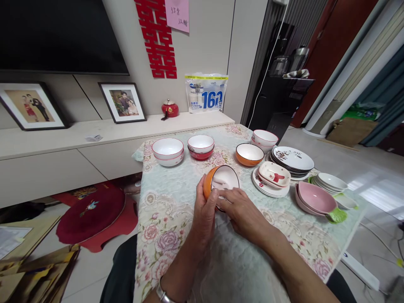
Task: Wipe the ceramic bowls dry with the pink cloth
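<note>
Above the near middle of the table I hold an orange bowl with a white inside and a dark rim, tilted so its opening faces right. My left hand wraps round its outer left side, thumb near the rim. Over the bowl's near rim bends my right hand, its fingers touching the rim and partly inside. Pale patches show on the bowl's inner wall; whether they are reflections or something lying there I cannot tell. Behind it stands another orange bowl, upright on the table.
Stacked bowls with red rims stand at the back left, with a white-and-red pair beside them. To the right are stacked plates, small dishes, pink bowls and white bowls. A flowered cloth covers the table.
</note>
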`<state>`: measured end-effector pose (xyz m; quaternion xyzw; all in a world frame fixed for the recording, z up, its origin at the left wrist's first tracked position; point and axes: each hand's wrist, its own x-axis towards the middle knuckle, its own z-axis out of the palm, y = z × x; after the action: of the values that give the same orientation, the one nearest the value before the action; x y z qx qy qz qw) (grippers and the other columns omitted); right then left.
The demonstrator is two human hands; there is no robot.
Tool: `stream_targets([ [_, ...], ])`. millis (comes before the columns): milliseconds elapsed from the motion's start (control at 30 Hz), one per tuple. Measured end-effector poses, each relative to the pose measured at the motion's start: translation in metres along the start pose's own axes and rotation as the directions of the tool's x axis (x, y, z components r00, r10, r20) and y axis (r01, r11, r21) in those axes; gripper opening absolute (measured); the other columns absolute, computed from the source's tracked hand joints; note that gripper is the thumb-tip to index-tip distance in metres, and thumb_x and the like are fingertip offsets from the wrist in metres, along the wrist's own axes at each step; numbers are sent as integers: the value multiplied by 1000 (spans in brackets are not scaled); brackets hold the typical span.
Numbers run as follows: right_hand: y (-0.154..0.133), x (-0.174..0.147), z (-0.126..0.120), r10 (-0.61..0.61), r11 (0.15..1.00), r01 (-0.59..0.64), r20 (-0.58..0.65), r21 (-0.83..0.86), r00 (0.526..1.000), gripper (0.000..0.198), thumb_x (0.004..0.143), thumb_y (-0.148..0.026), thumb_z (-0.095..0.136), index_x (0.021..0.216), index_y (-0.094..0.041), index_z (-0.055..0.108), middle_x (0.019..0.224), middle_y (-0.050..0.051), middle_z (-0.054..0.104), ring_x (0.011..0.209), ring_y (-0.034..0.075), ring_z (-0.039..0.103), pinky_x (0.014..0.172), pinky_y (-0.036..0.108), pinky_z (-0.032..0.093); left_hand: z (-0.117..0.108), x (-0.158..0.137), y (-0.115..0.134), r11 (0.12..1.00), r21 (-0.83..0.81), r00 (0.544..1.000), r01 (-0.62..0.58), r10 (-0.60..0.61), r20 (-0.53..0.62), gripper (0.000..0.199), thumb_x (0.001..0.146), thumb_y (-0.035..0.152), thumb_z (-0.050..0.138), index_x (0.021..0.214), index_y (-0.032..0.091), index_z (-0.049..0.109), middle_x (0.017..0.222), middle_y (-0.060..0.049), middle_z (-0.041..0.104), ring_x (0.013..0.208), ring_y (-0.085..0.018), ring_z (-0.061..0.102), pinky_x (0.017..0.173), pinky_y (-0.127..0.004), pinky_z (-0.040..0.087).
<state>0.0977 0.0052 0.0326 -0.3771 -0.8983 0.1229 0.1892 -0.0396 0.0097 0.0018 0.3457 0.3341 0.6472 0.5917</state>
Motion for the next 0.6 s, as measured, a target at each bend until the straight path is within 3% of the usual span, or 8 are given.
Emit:
stream_targets([
  [100,2,-2,5,46,995,-47,-7,-88,999,55,79,6,41,120,-24,60,121,10,64,113,26,55,99,47,43,0,1,-1,1000,9,1000,4,-4,-21,71,86,37,66,147,22,34,151,-13,46,137,-29,47,113,-45,39],
  [200,-3,-1,10,27,996,-20,-79,84,996,57,74,7,42,119,-25,59,117,6,65,107,22,58,88,35,48,4,-1,-1,999,-42,999,17,-19,-51,78,83,38,69,148,22,28,150,-15,47,134,-30,50,110,-45,42],
  [300,-9,2,11,116,959,-53,-218,277,969,42,79,3,44,106,-25,60,104,4,67,96,19,61,79,29,49,7,-4,-2,999,-46,999,8,-10,-33,80,81,41,70,147,23,28,148,-14,49,133,-30,51,109,-43,44],
  [367,-11,3,10,129,941,-44,-234,335,964,35,83,-1,48,105,-25,59,104,4,66,96,19,61,80,29,50,6,-4,-2,1000,2,999,10,-10,-31,74,84,42,67,146,23,32,146,-13,52,134,-29,51,109,-42,44],
  [467,-6,3,5,15,972,11,-110,236,994,46,81,1,49,119,-25,56,119,7,64,110,21,59,91,35,48,2,-2,-3,998,57,998,-1,5,-66,64,89,44,61,144,23,37,145,-12,53,131,-28,53,108,-43,45],
  [600,2,0,1,50,994,-49,0,-92,999,47,84,4,43,117,-25,60,120,8,65,116,26,57,111,60,26,-2,2,-3,996,94,997,-12,19,-72,63,88,43,62,144,23,40,146,-11,53,133,-29,52,109,-44,44],
])
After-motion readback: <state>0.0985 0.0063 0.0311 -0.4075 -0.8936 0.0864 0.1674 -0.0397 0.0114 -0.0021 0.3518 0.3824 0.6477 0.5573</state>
